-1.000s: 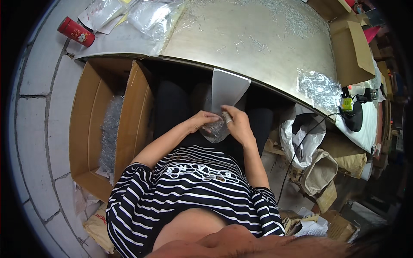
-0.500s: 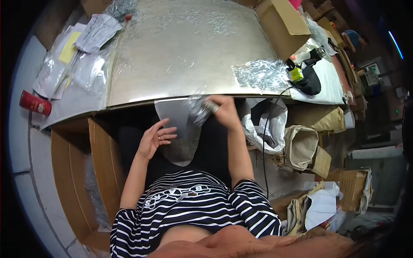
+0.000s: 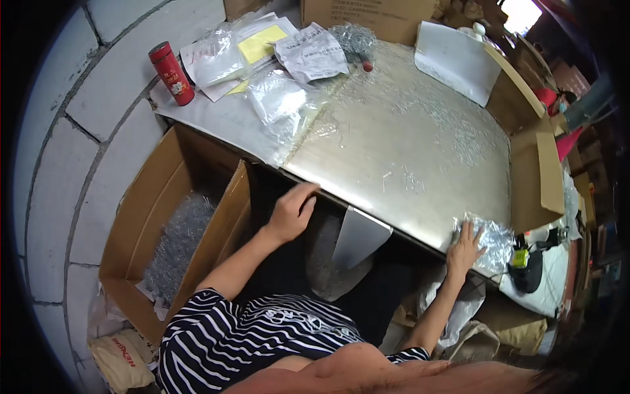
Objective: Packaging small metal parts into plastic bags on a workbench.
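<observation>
My left hand (image 3: 292,213) is at the front edge of the metal-topped table (image 3: 407,190), thumb apart from the fingers and nothing seen in it. My right hand (image 3: 464,251) lies with fingers spread on a heap of shiny clear plastic packets (image 3: 497,248) at the table's front right. A grey sheet-metal piece (image 3: 359,238) hangs below the table edge between my hands, over my lap. Small thin clear pieces (image 3: 466,134) are strewn over the tabletop. Some of my right fingers' undersides are hidden.
An open cardboard box (image 3: 190,279) with a heap of small clear pieces stands at my left. Papers and plastic bags (image 3: 279,98) and a red flask (image 3: 172,75) sit far left. Another cardboard box (image 3: 537,171) stands on the table's right side, near a black cap-like item (image 3: 527,274).
The view has swung left. My right hand has gone from over the grey sheet, where it held a clear packet, to the packet heap. My left hand has moved to the table edge.
</observation>
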`<state>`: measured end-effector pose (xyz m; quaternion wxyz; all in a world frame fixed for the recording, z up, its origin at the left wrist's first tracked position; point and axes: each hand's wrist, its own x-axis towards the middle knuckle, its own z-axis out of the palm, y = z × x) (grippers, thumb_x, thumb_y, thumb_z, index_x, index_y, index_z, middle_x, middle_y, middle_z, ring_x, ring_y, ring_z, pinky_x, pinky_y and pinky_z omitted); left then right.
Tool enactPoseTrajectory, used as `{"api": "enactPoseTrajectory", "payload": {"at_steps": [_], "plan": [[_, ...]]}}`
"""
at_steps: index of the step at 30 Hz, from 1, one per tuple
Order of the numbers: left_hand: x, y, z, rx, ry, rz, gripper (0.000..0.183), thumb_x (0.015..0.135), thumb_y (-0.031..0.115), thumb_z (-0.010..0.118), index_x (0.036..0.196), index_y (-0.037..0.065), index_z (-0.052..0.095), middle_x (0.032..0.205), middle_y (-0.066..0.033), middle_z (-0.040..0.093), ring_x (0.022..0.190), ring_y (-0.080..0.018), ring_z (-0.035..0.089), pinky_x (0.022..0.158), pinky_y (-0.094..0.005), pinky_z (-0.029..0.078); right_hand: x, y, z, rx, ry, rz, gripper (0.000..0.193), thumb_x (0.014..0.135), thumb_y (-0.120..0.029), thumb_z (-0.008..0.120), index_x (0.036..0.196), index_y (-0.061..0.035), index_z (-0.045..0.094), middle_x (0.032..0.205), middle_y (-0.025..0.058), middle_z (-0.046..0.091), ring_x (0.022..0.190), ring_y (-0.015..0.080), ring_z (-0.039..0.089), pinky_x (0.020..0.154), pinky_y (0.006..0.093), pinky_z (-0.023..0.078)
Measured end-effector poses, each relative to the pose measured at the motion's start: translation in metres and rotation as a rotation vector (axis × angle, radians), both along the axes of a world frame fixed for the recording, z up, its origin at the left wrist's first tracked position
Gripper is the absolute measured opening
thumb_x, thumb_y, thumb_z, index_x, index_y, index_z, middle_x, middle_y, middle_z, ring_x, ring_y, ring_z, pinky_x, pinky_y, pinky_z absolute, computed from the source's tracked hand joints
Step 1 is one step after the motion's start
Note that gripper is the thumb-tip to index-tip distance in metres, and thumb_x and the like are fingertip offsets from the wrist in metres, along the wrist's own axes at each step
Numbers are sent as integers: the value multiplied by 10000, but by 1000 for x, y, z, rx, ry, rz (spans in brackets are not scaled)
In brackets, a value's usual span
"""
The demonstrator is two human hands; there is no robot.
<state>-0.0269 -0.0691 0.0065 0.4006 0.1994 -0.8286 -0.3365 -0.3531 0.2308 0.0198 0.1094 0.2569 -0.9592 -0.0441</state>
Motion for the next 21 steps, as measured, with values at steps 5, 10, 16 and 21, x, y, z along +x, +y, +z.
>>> {"api": "enactPoseTrajectory", "payload": {"at_steps": [5, 10, 16, 21], "plan": [[-39, -72, 14, -367, -454, 346, 646, 899, 240, 618, 1390, -88, 357, 1453, -315, 339, 1364, -441, 321, 1139, -481, 256, 14, -101, 36, -412, -158, 442, 561, 823, -1, 567, 1373, -83, 492, 1457, 137, 450, 1409, 349, 314, 1155, 490, 239], [-57, -57, -3, -385, -664, 256, 626, 909, 344, 592, 1351, -67, 422, 1418, -279, 400, 1343, -416, 359, 1122, -537, 250, -53, -235, 27, -463, -276, 792, 528, 840, 17, 527, 1360, -70, 498, 1438, 163, 461, 1394, 336, 344, 1148, 410, 294], [-50, -37, 6, -381, -538, 28, 664, 881, 378, 620, 1368, -31, 434, 1442, -200, 414, 1342, -349, 384, 1118, -513, 262, -196, -316, -19, -211, -216, 193, 550, 987, -358, 436, 1477, -124, 351, 1560, 120, 290, 1442, 349, 244, 1162, 488, 228], [-35, -51, -7, -437, -488, -40, 668, 868, 376, 639, 1378, -7, 441, 1457, -156, 424, 1358, -312, 386, 1119, -473, 279, -164, -301, -37, -155, -174, 387, 614, 991, -449, 385, 1501, -118, 299, 1572, 129, 257, 1449, 359, 221, 1161, 511, 211]]}}
